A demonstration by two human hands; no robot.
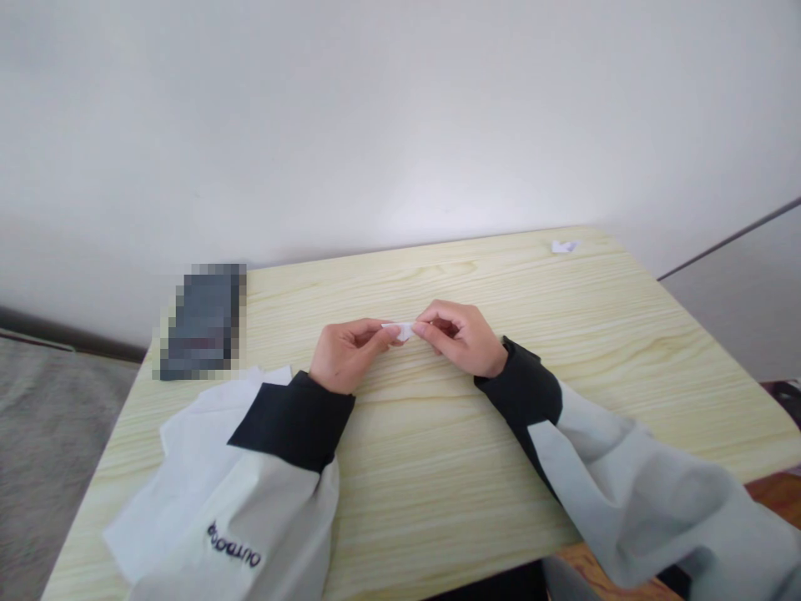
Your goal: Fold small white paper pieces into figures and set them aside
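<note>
A small folded piece of white paper [406, 331] is held above the middle of the table, stretched between both hands. My left hand [350, 353] pinches its left end between thumb and fingers. At the other end, the thumb and forefinger of my right hand [461, 335] grip the paper. Larger white paper sheets [200, 430] lie on the table, partly under my left sleeve. Near the far right corner rests another small folded white paper piece [564, 247].
The pale wood-grain table [438, 467] stands against a white wall [400, 125]. A dark, pixelated flat object [204, 321] lies at the table's left edge. Grey floor [56, 451] shows on the left.
</note>
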